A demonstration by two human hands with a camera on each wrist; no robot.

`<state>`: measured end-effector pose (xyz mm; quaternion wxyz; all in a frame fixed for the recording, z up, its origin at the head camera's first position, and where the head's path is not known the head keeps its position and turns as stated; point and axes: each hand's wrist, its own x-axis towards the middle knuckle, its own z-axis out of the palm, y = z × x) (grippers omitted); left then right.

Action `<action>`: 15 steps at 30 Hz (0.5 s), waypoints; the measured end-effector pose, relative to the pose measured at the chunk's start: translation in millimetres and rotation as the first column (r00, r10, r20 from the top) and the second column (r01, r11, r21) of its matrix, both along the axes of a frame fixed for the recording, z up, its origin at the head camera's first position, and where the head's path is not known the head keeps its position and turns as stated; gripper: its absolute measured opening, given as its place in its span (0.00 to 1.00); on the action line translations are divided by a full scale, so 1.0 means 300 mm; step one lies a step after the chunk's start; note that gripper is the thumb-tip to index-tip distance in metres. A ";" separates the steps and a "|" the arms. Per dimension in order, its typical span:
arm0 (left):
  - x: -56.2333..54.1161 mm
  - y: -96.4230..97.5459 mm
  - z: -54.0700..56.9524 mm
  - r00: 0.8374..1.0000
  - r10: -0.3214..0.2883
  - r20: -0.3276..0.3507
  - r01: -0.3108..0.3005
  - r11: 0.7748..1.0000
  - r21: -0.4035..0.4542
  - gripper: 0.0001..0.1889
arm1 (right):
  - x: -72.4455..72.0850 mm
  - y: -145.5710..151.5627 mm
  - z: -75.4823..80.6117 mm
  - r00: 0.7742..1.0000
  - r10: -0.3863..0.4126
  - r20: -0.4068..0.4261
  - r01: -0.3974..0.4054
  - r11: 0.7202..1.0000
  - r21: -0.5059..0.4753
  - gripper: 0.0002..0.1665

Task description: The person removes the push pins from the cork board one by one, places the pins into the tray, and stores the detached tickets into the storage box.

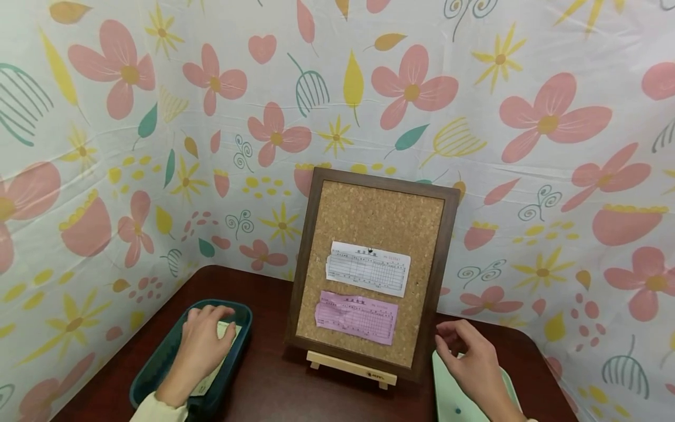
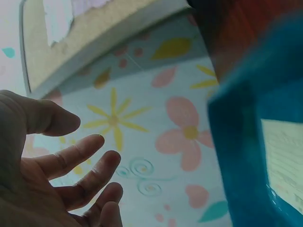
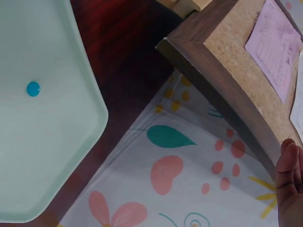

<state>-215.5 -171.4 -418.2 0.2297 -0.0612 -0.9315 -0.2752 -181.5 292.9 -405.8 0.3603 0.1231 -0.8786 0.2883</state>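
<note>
My left hand (image 1: 197,346) hovers above a dark teal basket (image 1: 244,328), its fingers spread and loosely bent in the left wrist view. Inside the basket lies a pale yellow paper slip (image 2: 284,161), partly hidden by the hand. Over a pale green tray (image 1: 448,387) hangs my right hand (image 1: 469,357), with loosely bent fingers and nothing visible in them. One blue pushpin (image 3: 33,89) sits in that tray. Between the hands, a framed corkboard (image 1: 379,217) carries a white slip (image 1: 369,271), held by a dark pushpin (image 1: 370,251), above a pink slip (image 1: 355,319).
The corkboard leans on a small wooden easel (image 1: 350,369) on a dark red-brown table (image 1: 263,375). A flower-patterned cloth (image 1: 343,129) hangs behind the table and along its sides.
</note>
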 end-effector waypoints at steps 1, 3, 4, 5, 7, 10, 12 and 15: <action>-0.002 0.013 0.007 1.000 -0.010 -0.005 0.010 1.000 0.003 0.09 | -0.002 -0.002 0.002 1.000 0.006 -0.002 -0.006 1.000 -0.001 0.17; -0.005 0.037 0.020 0.999 -0.027 -0.018 0.027 1.000 0.012 0.09 | -0.006 -0.006 0.005 1.000 0.018 -0.006 -0.018 1.000 -0.002 0.17; -0.007 0.049 0.026 0.999 -0.033 -0.022 0.033 0.999 0.017 0.09 | -0.007 -0.008 0.006 1.000 0.025 -0.007 -0.025 1.000 -0.002 0.17; -0.009 0.060 0.032 0.999 -0.040 -0.026 0.040 0.999 0.028 0.08 | -0.009 -0.009 0.007 1.000 0.028 -0.008 -0.028 1.000 -0.001 0.17; -0.013 0.080 0.043 0.998 -0.050 -0.030 0.052 0.997 0.053 0.09 | -0.013 -0.012 0.008 0.999 0.032 -0.010 -0.032 0.999 0.002 0.17; -0.019 0.106 0.061 0.997 -0.069 -0.026 0.071 0.992 0.103 0.09 | -0.020 -0.017 0.012 0.999 0.043 -0.011 -0.043 0.999 0.010 0.16; -0.025 0.119 0.072 0.996 -0.085 -0.021 0.087 0.987 0.133 0.09 | -0.025 -0.021 0.016 0.998 0.054 -0.016 -0.053 0.998 0.016 0.16; -0.035 0.131 0.089 0.992 -0.121 -0.032 0.125 0.977 0.170 0.09 | -0.031 -0.029 0.026 0.998 0.062 -0.024 -0.061 0.998 0.027 0.16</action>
